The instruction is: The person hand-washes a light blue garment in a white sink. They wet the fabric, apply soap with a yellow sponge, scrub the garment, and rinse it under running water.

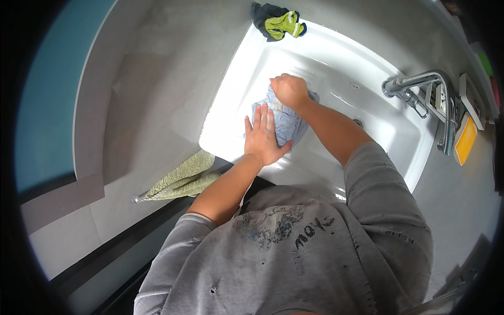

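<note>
A wet, light blue cloth (pixel 289 124) lies bunched in a white sink (pixel 330 65). My left hand (pixel 262 136) rests on its near left part, palm down, with the fingers spread. Whitish suds or wet shine show on its fingers. My right hand (pixel 289 89) is closed in a fist on the upper part of the cloth, with some fabric showing beneath it. The fingertips of this hand are mostly hidden.
A dark and lime-green cloth item (pixel 281 24) lies on the sink's far left corner. A chrome faucet (pixel 423 80) stands at the right, near a yellow-faced item (pixel 466 138). A light green towel (pixel 183 177) hangs at the left, by the wall.
</note>
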A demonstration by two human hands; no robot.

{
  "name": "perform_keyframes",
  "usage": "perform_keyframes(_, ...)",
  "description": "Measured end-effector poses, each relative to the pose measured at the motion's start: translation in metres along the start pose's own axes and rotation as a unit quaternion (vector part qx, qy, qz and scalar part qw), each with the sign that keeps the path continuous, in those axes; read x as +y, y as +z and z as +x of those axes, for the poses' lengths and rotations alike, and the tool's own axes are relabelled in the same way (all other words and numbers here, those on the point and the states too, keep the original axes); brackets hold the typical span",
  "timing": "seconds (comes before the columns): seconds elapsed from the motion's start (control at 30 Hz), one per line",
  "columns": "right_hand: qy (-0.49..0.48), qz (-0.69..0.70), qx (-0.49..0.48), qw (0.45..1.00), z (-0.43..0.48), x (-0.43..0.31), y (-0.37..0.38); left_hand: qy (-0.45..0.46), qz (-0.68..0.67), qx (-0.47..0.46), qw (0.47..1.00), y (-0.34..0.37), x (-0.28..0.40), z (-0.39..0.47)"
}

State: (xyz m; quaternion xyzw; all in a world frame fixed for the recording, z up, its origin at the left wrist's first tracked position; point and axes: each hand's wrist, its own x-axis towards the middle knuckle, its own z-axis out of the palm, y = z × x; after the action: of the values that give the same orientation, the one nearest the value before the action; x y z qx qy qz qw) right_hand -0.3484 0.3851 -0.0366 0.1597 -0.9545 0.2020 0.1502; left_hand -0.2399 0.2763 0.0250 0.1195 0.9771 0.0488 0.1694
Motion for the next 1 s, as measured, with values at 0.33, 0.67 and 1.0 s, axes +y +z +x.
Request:
perform_keyframes(0.33,-0.116,0.037,-0.092,0.988,-0.012,0.004,0.022,0.004,-0.003,-0.001,1.000,0.005,-0.002,-0.001)
perform_keyframes(0.67,-0.104,0.089,-0.022,0.990,-0.002,0.000,0.011,0.023,0.004,-0.057,0.998,0.004,-0.001,0.000)
perform_keyframes(1.0,-0.194,0.091,-0.076,0.974,-0.005,-0.010,-0.004,0.009,-0.007,-0.018,1.000,0.006,-0.001,0.001)
